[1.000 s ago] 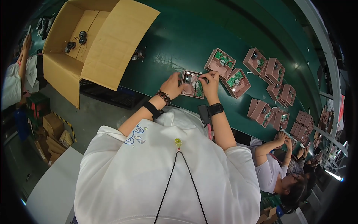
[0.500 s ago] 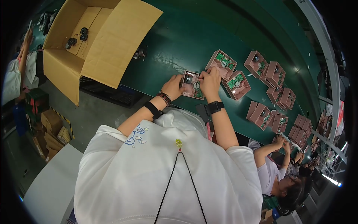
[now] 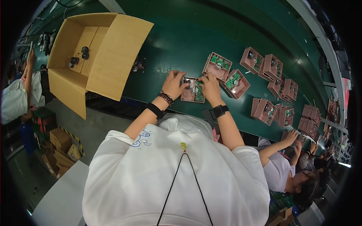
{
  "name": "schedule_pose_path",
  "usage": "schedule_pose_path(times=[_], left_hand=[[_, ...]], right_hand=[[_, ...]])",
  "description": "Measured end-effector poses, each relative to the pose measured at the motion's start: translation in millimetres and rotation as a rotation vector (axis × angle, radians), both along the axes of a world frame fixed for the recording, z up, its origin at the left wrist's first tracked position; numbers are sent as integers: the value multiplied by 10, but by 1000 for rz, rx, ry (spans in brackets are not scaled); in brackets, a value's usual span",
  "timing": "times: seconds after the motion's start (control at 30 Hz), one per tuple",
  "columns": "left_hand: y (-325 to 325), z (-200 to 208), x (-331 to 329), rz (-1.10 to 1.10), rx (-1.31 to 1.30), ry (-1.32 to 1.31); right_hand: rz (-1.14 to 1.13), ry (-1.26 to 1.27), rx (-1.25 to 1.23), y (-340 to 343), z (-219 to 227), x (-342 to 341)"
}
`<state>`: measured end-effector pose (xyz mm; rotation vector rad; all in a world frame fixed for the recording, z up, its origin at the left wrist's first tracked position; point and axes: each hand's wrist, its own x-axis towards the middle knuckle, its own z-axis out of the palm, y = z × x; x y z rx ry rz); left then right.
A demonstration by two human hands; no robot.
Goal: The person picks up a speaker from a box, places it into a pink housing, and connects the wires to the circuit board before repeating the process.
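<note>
A small open pink plastic housing (image 3: 185, 98) lies on the green table in front of me, with a green circuit board (image 3: 197, 95) and a dark round part inside. My left hand (image 3: 174, 85) grips its left side, thumb reaching over the wall toward the dark part. At the upper right corner, my right hand (image 3: 212, 89) holds the rim with bent fingers. Its fingertips partly cover that corner. Just beyond my right hand sit two more open pink housings (image 3: 217, 72) with green boards in them.
A large open cardboard box (image 3: 113, 56) with several black round speakers (image 3: 85, 52) stands at the left. Another dark part (image 3: 138, 65) lies beside its flap. More pink housings (image 3: 273, 67) are grouped to the right. Co-workers sit farther along the table (image 3: 166, 41).
My right hand's fingers have shifted from over the housing's upper part to its right edge. My left hand keeps its grip. The whole view has swung slightly.
</note>
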<state>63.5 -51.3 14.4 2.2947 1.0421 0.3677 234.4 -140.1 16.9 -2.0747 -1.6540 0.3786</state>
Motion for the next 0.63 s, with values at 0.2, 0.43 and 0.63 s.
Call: schedule_pose_path(times=[0.2,0.43,0.63], left_hand=[[-31,28,43,62,-51,40],[-131,-149,-74,-222,-515,293],[-211,69,105,-542,-743,338]], right_hand=[[-419,56,69,-252,-84,-113],[-217,232,-475,-529,-229,-174],[-224,253,-426,-999,-184,58]])
